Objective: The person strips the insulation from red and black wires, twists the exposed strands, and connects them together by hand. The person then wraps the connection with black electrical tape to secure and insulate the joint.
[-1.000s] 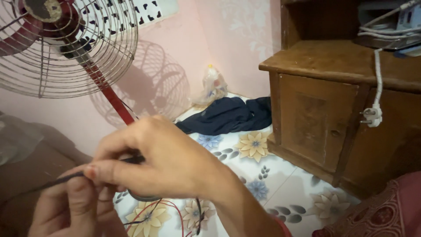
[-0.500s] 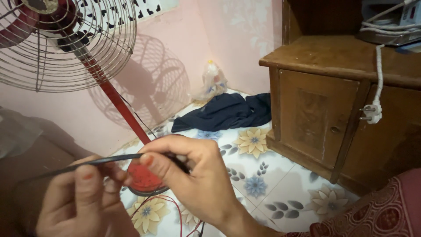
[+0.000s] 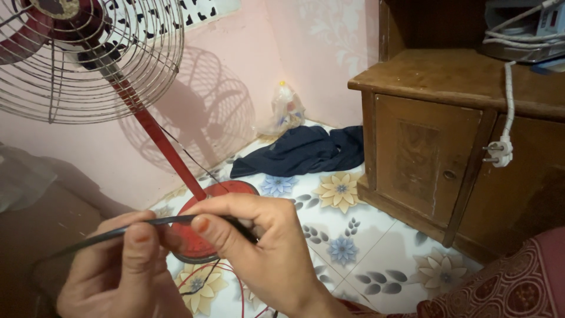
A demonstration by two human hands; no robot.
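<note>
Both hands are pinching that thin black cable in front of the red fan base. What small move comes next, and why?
Probably slide the right hand a little further along the thin black cable, keeping the left hand pinched as the anchor. The cable runs taut between the two thumbs, and loose red wires lie on the floral floor tiles below, so a short, controlled slide seems safer than a pull.

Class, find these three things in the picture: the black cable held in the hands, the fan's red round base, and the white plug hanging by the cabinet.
black cable (image 3: pixel 176 220), head view, on the stretch between the two hands.
fan's red round base (image 3: pixel 235 189), head view, on its upper rim.
white plug (image 3: pixel 501 152), head view, on its body.
</note>
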